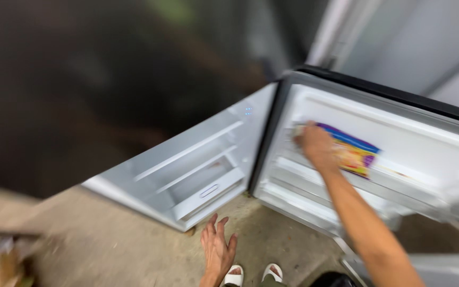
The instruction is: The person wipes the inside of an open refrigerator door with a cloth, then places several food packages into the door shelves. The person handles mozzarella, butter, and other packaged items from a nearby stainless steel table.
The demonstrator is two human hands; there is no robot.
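Right hand reaches into open freezer compartment, resting on left end of colourful flat packet. Packet lies on shelf, stretching right from under fingers. Motion blur: fingers seem curled over packet edge, grip cannot be told for sure. Left hand hangs free low over concrete floor, fingers spread wide, holding nothing. Freezer door swung open at left.

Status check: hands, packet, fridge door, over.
Right hand on the colourful packet inside the fridge; grip unclear. Left hand open, empty, low. Door wide open. Nothing blocking.
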